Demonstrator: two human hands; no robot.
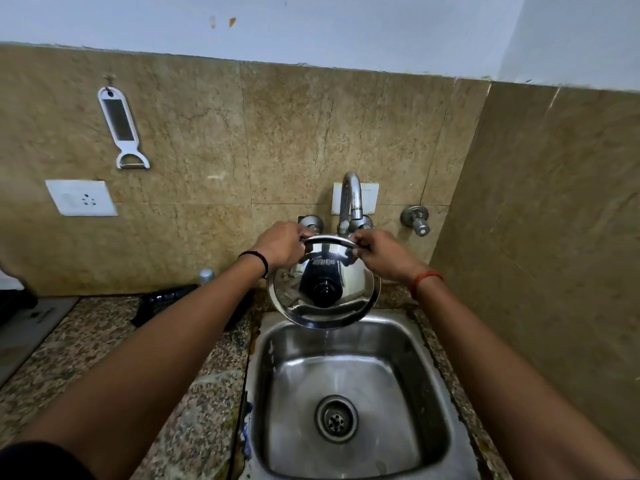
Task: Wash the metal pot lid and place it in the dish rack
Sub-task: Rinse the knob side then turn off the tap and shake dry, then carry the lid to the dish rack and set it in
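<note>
The shiny metal pot lid point(349, 278) with a black centre knob hangs tilted over the back edge of the steel sink point(433, 375), its top face toward me. My left hand point(282, 244) grips the lid's upper rim on the left. My right hand point(381, 252) pinches the upper rim on the right. The lid sits just under the curved tap spout point(351, 199). A thin trickle of water falls from the lid's lower edge into the basin. No dish rack shows in this view.
Tap knobs point(417, 220) stick out of the tiled wall behind the lid. A black utensil point(162, 301) lies on the speckled counter point(86, 341) to the left. A white peeler point(121, 129) and a socket point(81, 197) are on the wall. A side wall stands close on the right.
</note>
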